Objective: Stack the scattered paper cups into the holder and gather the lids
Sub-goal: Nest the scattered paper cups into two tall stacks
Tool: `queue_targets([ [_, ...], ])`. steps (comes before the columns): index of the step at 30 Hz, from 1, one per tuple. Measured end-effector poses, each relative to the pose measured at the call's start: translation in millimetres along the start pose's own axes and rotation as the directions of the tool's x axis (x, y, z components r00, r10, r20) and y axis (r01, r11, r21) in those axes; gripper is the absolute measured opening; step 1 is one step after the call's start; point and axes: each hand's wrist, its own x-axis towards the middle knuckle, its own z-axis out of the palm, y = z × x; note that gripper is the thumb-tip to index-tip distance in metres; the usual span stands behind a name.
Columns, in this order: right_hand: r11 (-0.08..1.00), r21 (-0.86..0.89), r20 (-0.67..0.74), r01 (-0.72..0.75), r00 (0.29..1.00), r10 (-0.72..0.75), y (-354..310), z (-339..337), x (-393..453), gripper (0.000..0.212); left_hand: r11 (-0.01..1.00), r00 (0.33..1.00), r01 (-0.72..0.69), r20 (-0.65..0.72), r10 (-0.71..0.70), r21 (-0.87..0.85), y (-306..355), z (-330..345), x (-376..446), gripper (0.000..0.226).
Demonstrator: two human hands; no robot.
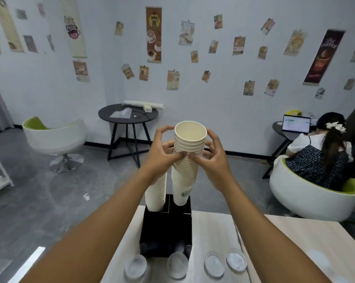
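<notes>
1. Left hand (162,152): raised in front of the holder, thumb and fingertips pinching the left side of the tall stack of paper cups (187,158) about a third of the way down from its top.
2. Right hand (213,158): mirrored on the other side, fingers curled round the same stack, thumb pressed to its front just beside the left thumb.
3. Tall stack: held upright, mouth of the top cup open to the camera, many nested rims showing; bottom cup seated in the right rear slot of the black holder (166,231).
4. Second stack of cups (156,193): standing in the left rear slot, leaning slightly left, its top hidden behind the left hand and wrist.
5. Holder: placed at the far edge of the light wooden table (213,231); front compartments dark, contents not discernible.
6. Clear lids (214,264): four noted lying on the table in a loose row in front of the holder, two at left close to its front face, two at right side by side.
7. Background: seated person (323,152) at a laptop (296,123), right; round dark table (128,114) and white chair (56,135), left.
</notes>
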Motion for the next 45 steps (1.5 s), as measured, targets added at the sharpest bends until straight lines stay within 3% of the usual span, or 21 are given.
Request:
queue_targets([
  [6,0.995,0.022,-0.016,-0.092,0.996,0.093,51.5,8.0,3.1,0.085,0.998,0.994,0.066,-0.084,-0.067,-0.01,-51.1,0.7,5.2,0.072],
  [17,0.994,0.034,-0.02,-0.105,0.994,0.106,82.6,8.5,29.8,0.084,0.996,0.995,0.051,-0.09,-0.044,0.07,-71.6,0.4,32.6,0.071],
  [27,0.966,-0.14,0.139,-0.219,0.961,0.238,141.3,3.1,3.1,0.091,0.962,0.944,0.273,-0.184,-0.274,-0.026,-132.9,20.2,12.2,0.052],
  [31,0.957,-0.155,0.149,-0.245,0.952,0.268,150.8,-0.8,-2.2,0.082,0.954,0.925,0.299,-0.245,-0.291,-0.005,-147.3,26.7,7.9,0.037],
  [37,0.95,-0.077,0.101,-0.304,0.945,0.31,144.3,-2.5,6.1,0.043,0.958,0.929,0.285,-0.254,-0.27,0.022,-152.5,26.3,11.0,0.04],
  [45,0.943,-0.072,0.109,-0.325,0.937,0.331,153.9,-3.9,5.3,0.042,0.962,0.922,0.272,-0.287,-0.259,0.008,-170.0,30.8,8.9,0.046],
])
